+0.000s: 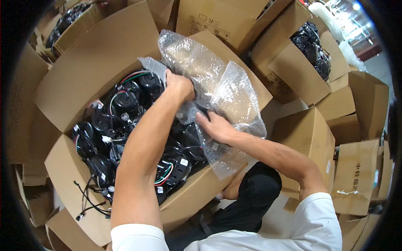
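A large cardboard box (188,202) stands before me with its flaps spread, holding several black round motor-like parts (125,96) with coloured wires and white plugs. Clear bubble wrap (197,62) lies in crumpled sheets over the box's right side and far flap. My left hand (180,85) reaches across the parts and is closed on the wrap near the far side; some of its fingers are hidden. At the box's right side, my right hand (215,126) lies against the wrap with fingers stretched out and thumb apart. What lies beneath that wrap is partly hidden.
An open carton with black-bagged goods (312,48) stands at the far right. Another open carton with dark parts (69,21) is at the far left. Closed cartons (301,142) are stacked on the right. Loose black cables (86,201) hang over the near left flap.
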Demonstrator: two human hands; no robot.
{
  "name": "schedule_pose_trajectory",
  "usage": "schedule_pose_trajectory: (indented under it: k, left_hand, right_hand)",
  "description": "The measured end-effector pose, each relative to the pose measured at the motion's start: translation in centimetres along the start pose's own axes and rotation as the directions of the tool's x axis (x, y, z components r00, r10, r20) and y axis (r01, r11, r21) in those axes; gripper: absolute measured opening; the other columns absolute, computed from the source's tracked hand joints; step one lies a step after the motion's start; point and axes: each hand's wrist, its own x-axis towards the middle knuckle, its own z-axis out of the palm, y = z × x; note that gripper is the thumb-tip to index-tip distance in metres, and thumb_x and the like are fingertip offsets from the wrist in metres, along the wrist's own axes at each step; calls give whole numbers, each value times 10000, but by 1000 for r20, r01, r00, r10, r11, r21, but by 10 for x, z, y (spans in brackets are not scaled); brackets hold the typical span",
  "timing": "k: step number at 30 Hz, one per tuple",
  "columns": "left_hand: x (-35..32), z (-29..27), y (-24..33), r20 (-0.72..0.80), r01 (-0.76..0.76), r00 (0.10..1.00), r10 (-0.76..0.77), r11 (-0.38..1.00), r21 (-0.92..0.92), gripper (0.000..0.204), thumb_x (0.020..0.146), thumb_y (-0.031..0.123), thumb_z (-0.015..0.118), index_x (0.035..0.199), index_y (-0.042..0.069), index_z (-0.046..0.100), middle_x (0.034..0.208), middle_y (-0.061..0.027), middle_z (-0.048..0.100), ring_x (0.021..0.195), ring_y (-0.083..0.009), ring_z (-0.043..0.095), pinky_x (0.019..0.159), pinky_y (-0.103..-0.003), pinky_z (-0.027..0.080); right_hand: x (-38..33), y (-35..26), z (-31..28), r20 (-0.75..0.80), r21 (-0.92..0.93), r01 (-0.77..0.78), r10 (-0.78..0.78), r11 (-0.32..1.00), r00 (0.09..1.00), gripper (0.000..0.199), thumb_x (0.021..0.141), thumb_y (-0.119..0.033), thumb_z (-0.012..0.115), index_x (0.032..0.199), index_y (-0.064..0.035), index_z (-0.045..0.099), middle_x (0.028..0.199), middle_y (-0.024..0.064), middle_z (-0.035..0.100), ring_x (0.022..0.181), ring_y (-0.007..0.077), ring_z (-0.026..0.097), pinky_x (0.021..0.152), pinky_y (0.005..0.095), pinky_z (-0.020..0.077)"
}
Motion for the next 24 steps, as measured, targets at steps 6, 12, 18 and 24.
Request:
schedule_pose_trajectory:
  k: [6, 12, 18, 24]
  left_hand:
    - [25, 15, -17, -85, 80, 993, -78, 997, 22, 551, 851, 354, 564, 1325, 93, 667, 1426, -156, 590, 1454, -363, 388, 1193, -646, 96]
    - [12, -1, -29, -88, 47, 995, -55, 996, -81, 564, 853, 368, 549, 1316, 69, 668, 1405, -165, 602, 1419, -372, 421, 1152, -728, 80]
    - [14, 46, -24, -419, 91, 898, -132, 989, -118, 458, 894, 350, 576, 1172, 21, 730, 1389, -215, 593, 1405, -354, 439, 1164, -688, 143]
    - [-20, 50, -15, -561, 8, 826, -59, 996, -93, 500, 965, 451, 535, 1118, 3, 698, 1340, -223, 575, 1348, -366, 457, 1133, -667, 244]
  right_hand:
    - [19, -6, 12, 140, 148, -217, 197, 965, 970, 836, 998, -650, 394, 1314, 108, 549, 1248, 233, 628, 1146, 281, 593, 1003, 409, 459]
    - [25, 22, 31, 42, 486, -87, 76, 870, 996, 881, 951, -668, 459, 1321, 129, 518, 1290, 239, 605, 1242, 338, 553, 1033, 420, 407]
    - [-3, 3, 22, -259, -3, 404, -391, 915, 883, 597, 958, -470, 581, 1100, 109, 621, 926, 282, 691, 868, 423, 692, 831, 483, 523]
    - [28, -59, -89, -670, -616, 426, -725, 662, 159, 321, 905, -305, 693, 972, 6, 648, 899, 258, 672, 909, 414, 671, 868, 522, 510]
